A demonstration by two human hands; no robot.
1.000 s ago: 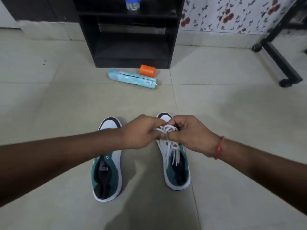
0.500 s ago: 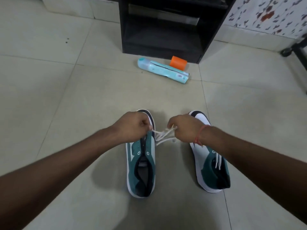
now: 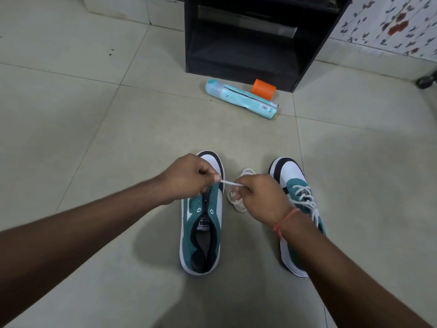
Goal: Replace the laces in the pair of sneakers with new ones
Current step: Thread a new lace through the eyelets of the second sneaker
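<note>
Here the tiled floor (image 3: pixel 99 143) carries two teal-and-white sneakers side by side, toes pointing away from the person. The left sneaker (image 3: pixel 203 233) has bare eyelets and an open tongue; the right sneaker (image 3: pixel 298 192) is threaded with a white lace, and its heel is hidden under the right forearm. Between the two shoes a loose white lace (image 3: pixel 238 204) lies in coils on the floor, partly covered by the right hand.

Farther off, a pale blue bottle (image 3: pixel 241 98) lies on its side in front of a black shelf unit (image 3: pixel 250 39), with an orange cylinder (image 3: pixel 263 89) just behind it, touching or nearly so. A floral-patterned wall (image 3: pixel 392 22) fills the upper right corner, and a dark caster (image 3: pixel 426 80) shows at the right edge.

Both arms reach forward from the bottom of the view. The left hand (image 3: pixel 186 179) hovers over the toe end of the left sneaker, knuckles up, its fingers (image 3: pixel 208 172) curled with thumb and forefinger pinching one end of the loose lace. The right hand (image 3: pixel 262 197) sits between the shoes, fingers bent inward and clamped on the same lace, so that a short stretch runs taut between the two hands. A red thread (image 3: pixel 286 221) circles the right wrist.
</note>
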